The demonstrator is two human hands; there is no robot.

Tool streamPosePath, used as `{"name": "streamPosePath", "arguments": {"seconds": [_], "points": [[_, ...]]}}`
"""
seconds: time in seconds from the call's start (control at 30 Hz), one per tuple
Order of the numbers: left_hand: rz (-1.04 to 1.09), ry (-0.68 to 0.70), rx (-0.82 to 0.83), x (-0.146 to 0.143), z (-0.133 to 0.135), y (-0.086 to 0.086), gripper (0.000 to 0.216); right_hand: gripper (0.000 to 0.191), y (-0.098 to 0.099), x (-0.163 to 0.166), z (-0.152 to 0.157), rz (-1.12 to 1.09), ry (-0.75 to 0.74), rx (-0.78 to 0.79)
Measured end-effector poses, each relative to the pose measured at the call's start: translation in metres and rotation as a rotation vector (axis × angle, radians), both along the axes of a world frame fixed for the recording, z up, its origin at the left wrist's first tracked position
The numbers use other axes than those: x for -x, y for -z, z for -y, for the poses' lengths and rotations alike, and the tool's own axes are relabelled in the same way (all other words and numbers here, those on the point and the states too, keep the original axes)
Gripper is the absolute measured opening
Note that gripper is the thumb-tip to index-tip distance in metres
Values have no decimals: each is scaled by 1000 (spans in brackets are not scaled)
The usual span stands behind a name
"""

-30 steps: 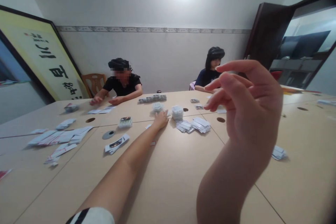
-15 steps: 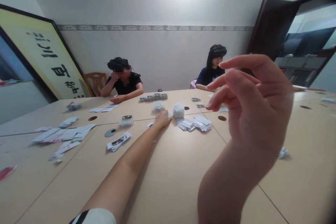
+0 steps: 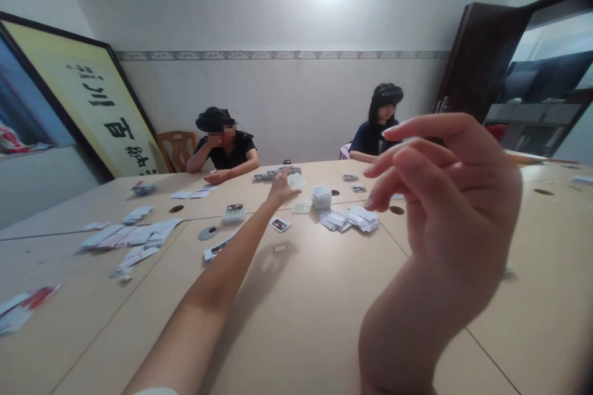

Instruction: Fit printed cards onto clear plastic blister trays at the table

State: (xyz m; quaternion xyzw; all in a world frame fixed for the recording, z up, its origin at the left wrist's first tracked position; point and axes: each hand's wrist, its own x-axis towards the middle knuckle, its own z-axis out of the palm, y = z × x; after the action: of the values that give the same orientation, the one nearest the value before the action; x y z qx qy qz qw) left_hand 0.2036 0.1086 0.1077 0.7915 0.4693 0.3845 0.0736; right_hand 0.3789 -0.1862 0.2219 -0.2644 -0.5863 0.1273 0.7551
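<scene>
My left hand [image 3: 279,189] is reached out above the far part of the table, closed on a thin translucent plastic case [image 3: 296,181]. Below it, another flat clear case [image 3: 301,208] lies on the tabletop beside a stack of similar cases [image 3: 321,197]. A dark picture card with a white border [image 3: 280,224] rests just nearer to me, and a small pale rectangle [image 3: 280,249] lies nearer still. Raised close to the camera on the right is my right hand [image 3: 451,191], fingers loosely curved and apart, nothing between them.
White paper slips [image 3: 349,220] lie right of the stack, more papers [image 3: 132,236] at left. Another case stack [image 3: 235,213] stands left of my forearm, near a grey disc [image 3: 208,233]. Two people sit across the wooden table [image 3: 315,321].
My left hand has lifted off the table with a clear case in it. The flat case and picture card now show fully. My right hand keeps its pose; the view has shifted slightly.
</scene>
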Motion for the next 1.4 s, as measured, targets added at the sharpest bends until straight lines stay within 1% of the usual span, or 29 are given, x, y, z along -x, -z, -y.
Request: {"name": "streamPosePath", "arguments": {"seconds": [0.07,0.1,0.13,0.17,0.2,0.27,0.33,0.37,0.43,0.5,0.53,0.6,0.77,0.83,0.93,1.0,1.13,1.2,1.27,1.33,1.4], "points": [[76,26,-85,9,23,-34,81,11,0,3,-7,20,-30,13],[107,45,-129,13,38,-49,94,13,1,4,-11,26,-38,30],[131,63,-170,17,57,-64,101,15,1,6,-17,35,-38,59],[168,86,-229,21,78,-76,104,17,1,8,-23,48,-26,97],[225,144,-327,24,99,-87,103,20,1,11,-28,65,-2,137],[236,230,-471,31,142,-101,98,26,2,17,-38,99,72,209],[242,252,-562,38,177,-109,93,31,4,23,-43,124,84,255],[255,272,-560,42,190,-110,92,34,5,26,-44,137,42,272],[304,327,-537,49,206,-110,90,40,6,33,-44,161,-126,302],[319,360,-499,55,212,-107,88,43,8,39,-44,183,-295,321],[311,364,-481,57,213,-106,88,44,9,42,-45,193,-346,328],[292,359,-441,60,213,-104,88,45,11,47,-48,201,-384,334],[346,415,-397,64,212,-101,91,46,13,55,-54,186,-339,363],[395,431,-370,66,209,-100,91,42,13,58,-54,182,-309,377],[531,506,-239,68,207,-101,84,29,13,64,-53,160,-245,361],[650,549,-125,69,208,-102,77,25,14,67,-52,146,-214,348],[818,554,28,70,214,-106,75,27,15,69,-51,149,-200,332],[854,565,67,70,217,-107,74,26,15,69,-49,178,-165,324],[865,571,93,68,218,-107,72,30,15,69,-48,189,-135,321],[852,573,108,65,218,-106,67,39,14,69,-47,165,-177,340],[836,586,122,62,219,-105,55,42,14,70,-48,120,-275,366]]}}
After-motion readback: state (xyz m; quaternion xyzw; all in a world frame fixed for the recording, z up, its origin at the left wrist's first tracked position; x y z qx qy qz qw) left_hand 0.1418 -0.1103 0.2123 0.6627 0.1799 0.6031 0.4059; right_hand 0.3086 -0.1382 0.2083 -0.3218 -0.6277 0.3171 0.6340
